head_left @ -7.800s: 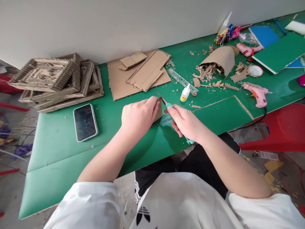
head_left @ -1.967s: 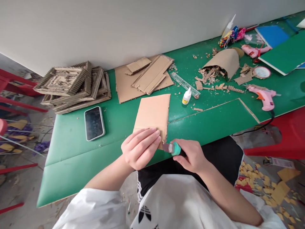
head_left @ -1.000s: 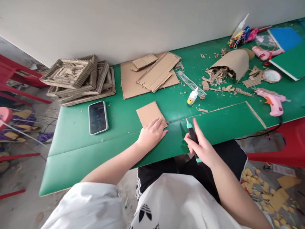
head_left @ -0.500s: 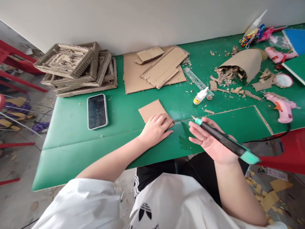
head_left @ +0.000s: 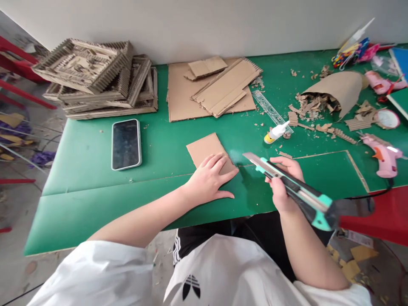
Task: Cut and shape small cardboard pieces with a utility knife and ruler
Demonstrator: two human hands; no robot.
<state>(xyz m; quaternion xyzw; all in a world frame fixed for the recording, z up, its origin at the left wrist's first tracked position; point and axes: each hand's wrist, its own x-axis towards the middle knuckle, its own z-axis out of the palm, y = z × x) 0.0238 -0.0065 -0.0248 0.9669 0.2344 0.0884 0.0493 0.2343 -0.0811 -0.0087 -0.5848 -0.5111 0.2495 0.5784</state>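
My left hand (head_left: 210, 178) lies flat with spread fingers over the lower right part of a small cardboard piece (head_left: 204, 148) on the green table. To its right, above the table's front edge, my right hand (head_left: 285, 182) is closed on a black and teal utility knife (head_left: 295, 187). The knife's blade shows and points left, a little to the right of the cardboard and apart from it. A small white glue bottle (head_left: 276, 132) lies beyond the knife, beside a clear ruler (head_left: 270, 109).
A phone (head_left: 126, 144) lies left on the table (head_left: 92, 221). Stacked corrugated frames (head_left: 95, 80) stand at the back left, larger cardboard sheets (head_left: 181, 97) at the back middle. At the right are cardboard scraps (head_left: 318, 104), a tape roll (head_left: 387, 119) and a pink glue gun (head_left: 384, 155).
The knife has turned in my right hand, from lying across the open palm to being gripped with its blade showing. My left hand remains on the cardboard. The view has shifted slightly.
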